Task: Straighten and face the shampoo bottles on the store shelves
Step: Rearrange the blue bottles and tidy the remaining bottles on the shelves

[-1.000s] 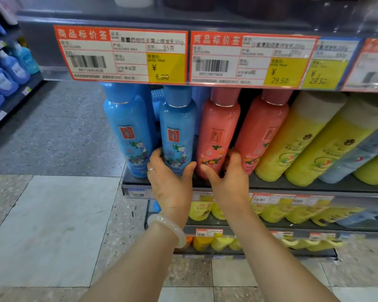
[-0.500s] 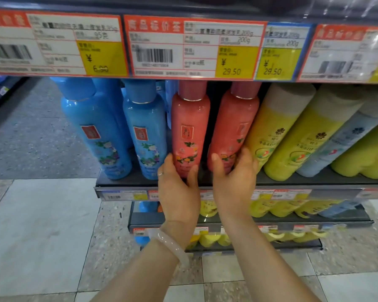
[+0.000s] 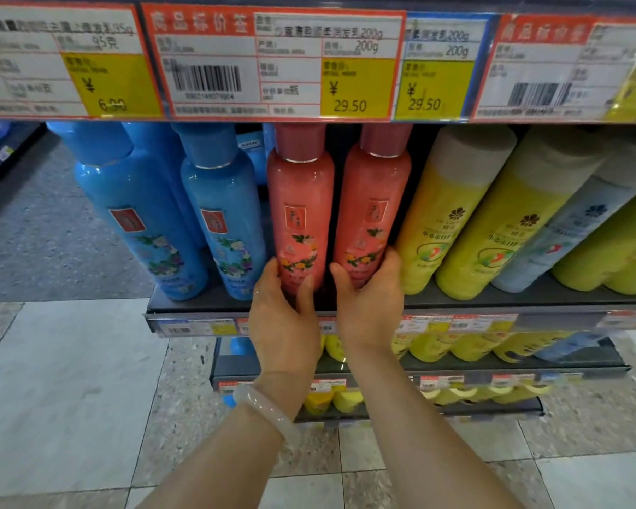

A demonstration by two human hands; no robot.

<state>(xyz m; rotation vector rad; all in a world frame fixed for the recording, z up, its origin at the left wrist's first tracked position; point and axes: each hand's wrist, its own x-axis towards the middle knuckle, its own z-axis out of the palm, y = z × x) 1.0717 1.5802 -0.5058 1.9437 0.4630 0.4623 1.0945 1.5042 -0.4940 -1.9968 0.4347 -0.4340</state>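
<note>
Two pink shampoo bottles stand side by side on the dark shelf, labels facing me. My left hand grips the base of the left pink bottle, thumb on its right side. My right hand grips the base of the right pink bottle. To their left stand two blue bottles, both upright with floral labels forward. To the right, yellow bottles and a pale blue one lean over to the right.
A strip of price tags on the shelf above hangs just over the bottle caps. Lower shelves hold more yellow bottles. Tiled floor lies to the left, with another shelf unit at the far left edge.
Both hands moved right along the shelf, from the blue bottle and left pink bottle onto the two pink bottles. The right pink bottle's label now faces forward. The view came closer.
</note>
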